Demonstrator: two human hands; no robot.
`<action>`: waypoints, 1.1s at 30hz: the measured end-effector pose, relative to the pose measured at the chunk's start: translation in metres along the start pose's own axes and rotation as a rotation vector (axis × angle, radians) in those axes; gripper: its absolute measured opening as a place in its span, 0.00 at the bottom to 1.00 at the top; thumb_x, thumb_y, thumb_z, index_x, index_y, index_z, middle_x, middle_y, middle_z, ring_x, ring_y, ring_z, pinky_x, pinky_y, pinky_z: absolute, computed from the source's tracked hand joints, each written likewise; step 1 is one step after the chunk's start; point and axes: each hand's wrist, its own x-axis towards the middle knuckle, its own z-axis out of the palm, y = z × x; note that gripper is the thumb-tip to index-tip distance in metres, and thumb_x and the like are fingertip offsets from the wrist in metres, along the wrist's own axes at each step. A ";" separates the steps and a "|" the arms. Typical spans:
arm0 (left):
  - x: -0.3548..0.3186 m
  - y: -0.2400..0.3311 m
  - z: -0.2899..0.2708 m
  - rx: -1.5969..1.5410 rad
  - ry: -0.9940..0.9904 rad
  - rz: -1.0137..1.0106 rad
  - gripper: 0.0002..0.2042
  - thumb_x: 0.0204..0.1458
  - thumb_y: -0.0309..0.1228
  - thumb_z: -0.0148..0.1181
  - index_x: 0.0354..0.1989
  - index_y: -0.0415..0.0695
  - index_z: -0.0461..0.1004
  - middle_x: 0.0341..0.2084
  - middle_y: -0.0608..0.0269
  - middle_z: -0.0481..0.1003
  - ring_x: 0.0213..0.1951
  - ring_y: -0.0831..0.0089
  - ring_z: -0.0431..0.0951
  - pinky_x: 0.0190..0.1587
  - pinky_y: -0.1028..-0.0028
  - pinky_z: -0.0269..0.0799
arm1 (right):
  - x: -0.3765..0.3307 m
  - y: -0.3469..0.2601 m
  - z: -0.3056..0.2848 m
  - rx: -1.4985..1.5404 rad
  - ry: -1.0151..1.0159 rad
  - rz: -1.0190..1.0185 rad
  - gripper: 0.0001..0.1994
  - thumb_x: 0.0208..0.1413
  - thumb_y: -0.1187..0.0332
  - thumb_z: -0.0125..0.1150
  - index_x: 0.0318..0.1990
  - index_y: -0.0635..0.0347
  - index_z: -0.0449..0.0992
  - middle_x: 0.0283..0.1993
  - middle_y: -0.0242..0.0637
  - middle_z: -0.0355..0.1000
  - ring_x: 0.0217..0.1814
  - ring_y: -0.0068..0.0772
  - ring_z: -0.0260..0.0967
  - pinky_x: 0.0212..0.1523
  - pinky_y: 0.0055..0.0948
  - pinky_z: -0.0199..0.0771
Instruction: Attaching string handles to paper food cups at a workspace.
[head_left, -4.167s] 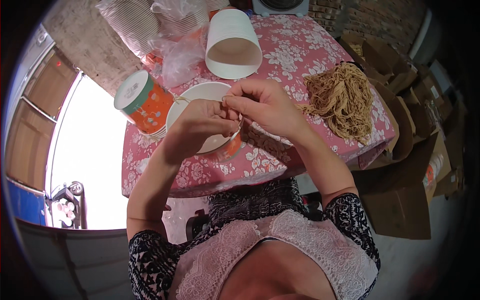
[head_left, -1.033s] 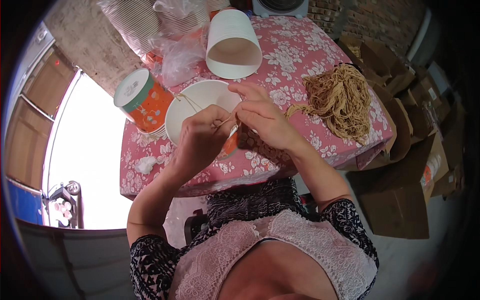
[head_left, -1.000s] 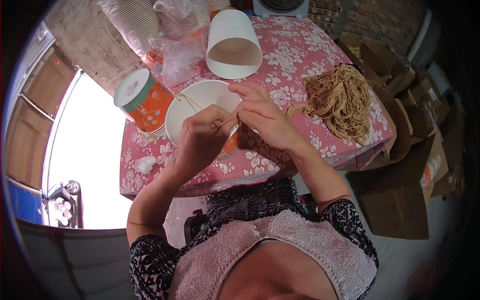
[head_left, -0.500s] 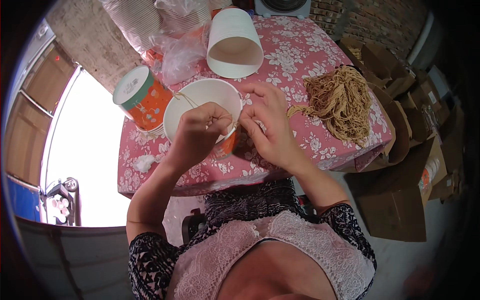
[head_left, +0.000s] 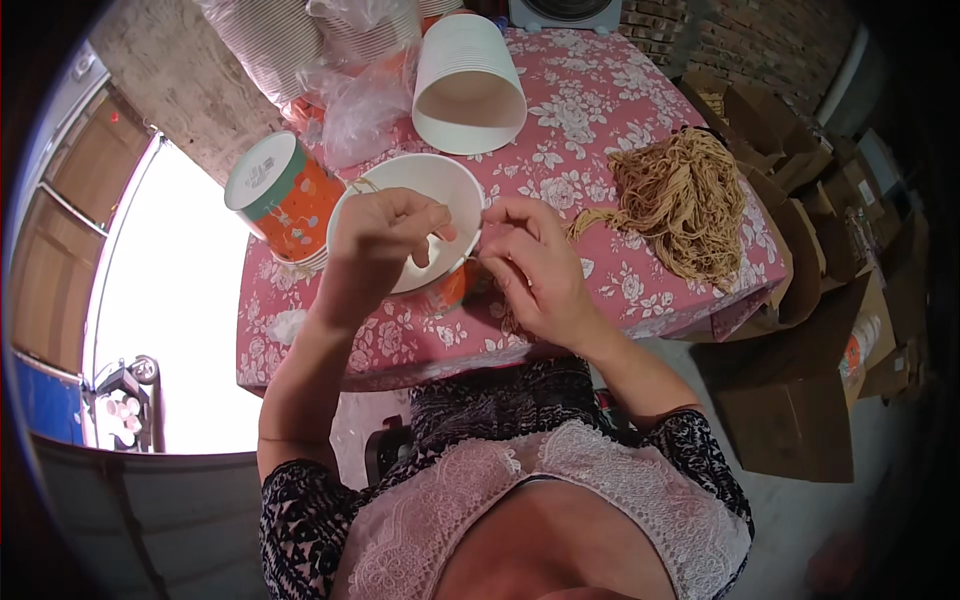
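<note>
At left, an upturned orange-and-green paper tub (head_left: 285,200) bears small print on its base. The left hand (head_left: 388,238), fingers loosely parted, hangs over a white-lined paper bucket (head_left: 455,192); the right hand (head_left: 530,265) curls at its right rim, whether pinching I cannot tell. Right lies tan cord (head_left: 685,205).

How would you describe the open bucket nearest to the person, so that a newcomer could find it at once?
On the pink flowered tablecloth, look near the front edge, right of the upturned orange-and-green bucket. The open bucket there is white inside, orange outside. Its mouth faces up; that neighbour shows its base, and the white nested stack behind opens toward the person.
</note>
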 end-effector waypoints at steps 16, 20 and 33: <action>-0.002 -0.001 0.005 0.163 -0.096 0.218 0.08 0.55 0.27 0.60 0.32 0.33 0.76 0.23 0.59 0.76 0.27 0.77 0.75 0.32 0.75 0.71 | 0.009 0.011 0.016 0.584 -0.052 0.422 0.01 0.61 0.77 0.53 0.37 0.66 0.70 0.44 0.37 0.72 0.26 0.20 0.67 0.27 0.23 0.67; -0.006 0.000 0.007 0.193 -0.042 0.349 0.06 0.55 0.26 0.59 0.34 0.33 0.76 0.26 0.58 0.77 0.30 0.75 0.77 0.36 0.74 0.72 | 0.008 0.013 0.017 0.559 -0.059 0.423 0.01 0.60 0.78 0.54 0.36 0.66 0.69 0.40 0.37 0.71 0.30 0.24 0.68 0.30 0.25 0.68; -0.025 0.003 0.008 0.358 -0.012 0.343 0.02 0.50 0.20 0.60 0.31 0.37 0.75 0.27 0.56 0.77 0.27 0.67 0.78 0.33 0.72 0.73 | -0.004 0.005 0.024 0.211 0.177 0.110 0.06 0.53 0.82 0.60 0.37 0.65 0.73 0.30 0.40 0.67 0.30 0.34 0.66 0.30 0.27 0.66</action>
